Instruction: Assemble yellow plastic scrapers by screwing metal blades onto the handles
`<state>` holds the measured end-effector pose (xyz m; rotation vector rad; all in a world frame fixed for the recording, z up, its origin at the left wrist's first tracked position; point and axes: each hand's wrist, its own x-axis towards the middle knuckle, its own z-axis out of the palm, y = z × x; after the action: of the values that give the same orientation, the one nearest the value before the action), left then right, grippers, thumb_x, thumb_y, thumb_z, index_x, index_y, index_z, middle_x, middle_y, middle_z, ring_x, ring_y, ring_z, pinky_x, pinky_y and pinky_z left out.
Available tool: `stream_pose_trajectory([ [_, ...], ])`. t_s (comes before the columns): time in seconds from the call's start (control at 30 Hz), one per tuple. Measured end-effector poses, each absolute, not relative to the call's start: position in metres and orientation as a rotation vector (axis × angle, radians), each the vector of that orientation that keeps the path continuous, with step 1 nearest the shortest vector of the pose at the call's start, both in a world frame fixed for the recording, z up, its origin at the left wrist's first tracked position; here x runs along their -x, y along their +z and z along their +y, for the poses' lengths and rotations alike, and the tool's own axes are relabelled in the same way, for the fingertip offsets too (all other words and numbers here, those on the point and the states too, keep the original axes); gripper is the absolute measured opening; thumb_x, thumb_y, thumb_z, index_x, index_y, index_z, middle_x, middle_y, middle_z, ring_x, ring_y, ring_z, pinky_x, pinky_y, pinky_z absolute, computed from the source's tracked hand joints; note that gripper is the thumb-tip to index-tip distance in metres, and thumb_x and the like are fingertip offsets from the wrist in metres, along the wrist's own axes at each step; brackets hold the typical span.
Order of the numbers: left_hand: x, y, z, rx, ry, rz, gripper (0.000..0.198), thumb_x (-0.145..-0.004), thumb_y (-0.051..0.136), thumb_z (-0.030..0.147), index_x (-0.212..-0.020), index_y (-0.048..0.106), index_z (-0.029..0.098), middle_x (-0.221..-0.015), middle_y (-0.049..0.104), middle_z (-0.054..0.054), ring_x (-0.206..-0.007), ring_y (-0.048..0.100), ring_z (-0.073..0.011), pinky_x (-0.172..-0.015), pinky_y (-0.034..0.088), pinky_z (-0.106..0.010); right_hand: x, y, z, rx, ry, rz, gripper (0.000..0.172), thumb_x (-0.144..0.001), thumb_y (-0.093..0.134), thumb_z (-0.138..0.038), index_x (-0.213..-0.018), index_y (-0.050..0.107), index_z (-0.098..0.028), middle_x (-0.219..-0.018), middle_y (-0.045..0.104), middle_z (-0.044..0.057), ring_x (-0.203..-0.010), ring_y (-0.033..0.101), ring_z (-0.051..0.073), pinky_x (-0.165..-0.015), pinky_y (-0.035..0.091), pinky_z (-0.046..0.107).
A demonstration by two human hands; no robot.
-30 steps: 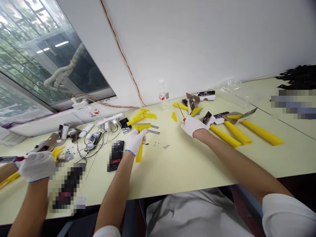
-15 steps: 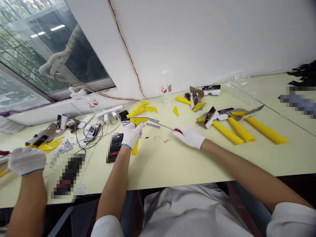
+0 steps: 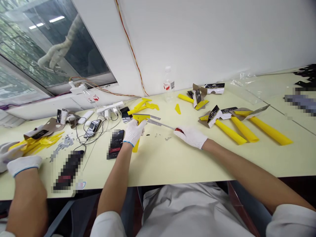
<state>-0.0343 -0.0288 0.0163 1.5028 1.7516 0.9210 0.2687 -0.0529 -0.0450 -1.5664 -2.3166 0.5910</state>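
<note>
My gloved left hand (image 3: 133,132) is closed around a yellow plastic scraper (image 3: 141,117), its head pointing up and the handle end showing below my fingers. In my gloved right hand (image 3: 193,137) is a screwdriver (image 3: 168,126) with a red handle. Its long shaft reaches left to the scraper's head, where the tip is too small to make out. Flat metal blades (image 3: 155,123) lie just right of the scraper. Small screws (image 3: 168,138) are scattered on the table below the shaft, beside a tiny black piece (image 3: 148,134).
Yellow scrapers with card sleeves (image 3: 230,131) lie at right; loose yellow parts (image 3: 144,106) lie behind my left hand. A plastic bottle (image 3: 169,85) stands by the wall. Phones (image 3: 115,144), cables and a power strip (image 3: 111,108) are at left, near a co-worker's gloved hand (image 3: 23,164).
The view has shifted slightly. My hands keep nearly the same hold, screwdriver at the scraper's head. At far left, the co-worker's hands have moved, one now over the pile of yellow parts.
</note>
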Motion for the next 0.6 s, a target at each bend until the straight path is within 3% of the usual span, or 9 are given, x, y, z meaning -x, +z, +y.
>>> stream_pose_trajectory([
  [0.3, 0.032, 0.016, -0.03, -1.671, 0.799, 1.979, 0.035, -0.096, 0.069, 0.047, -0.073, 0.059, 0.022, -0.068, 0.069, -0.005, -0.063, 0.065, -0.0201, -0.065, 0.047, -0.035, -0.262, -0.034, -0.065, 1.659, 0.512, -2.281, 0.041, -0.115, 0.048, -0.053, -0.111, 0.073, -0.021, -0.102, 0.081, 0.013, -0.086, 0.073, 0.027, -0.072, 0.04, 0.033],
  [0.43, 0.03, 0.016, -0.029, -1.88, 0.774, 2.037, 0.037, -0.1, 0.063, 0.045, -0.071, 0.054, 0.024, -0.069, 0.066, -0.008, -0.072, 0.064, -0.0238, -0.072, 0.043, -0.038, -0.265, -0.029, -0.063, 1.536, 0.767, -2.193, 0.038, -0.111, 0.052, -0.051, -0.099, 0.071, -0.021, -0.092, 0.076, 0.007, -0.081, 0.067, 0.023, -0.073, 0.042, 0.032],
  [0.6, 0.028, 0.016, -0.029, -1.977, 0.784, 2.036, 0.031, -0.099, 0.059, 0.042, -0.075, 0.051, 0.025, -0.078, 0.068, -0.009, -0.079, 0.063, -0.0256, -0.076, 0.042, -0.038, -0.27, -0.021, -0.061, 1.542, 1.249, -1.95, 0.043, -0.097, 0.066, -0.062, -0.084, 0.054, -0.023, -0.066, 0.052, -0.004, -0.056, 0.044, 0.013, -0.055, 0.03, 0.028],
])
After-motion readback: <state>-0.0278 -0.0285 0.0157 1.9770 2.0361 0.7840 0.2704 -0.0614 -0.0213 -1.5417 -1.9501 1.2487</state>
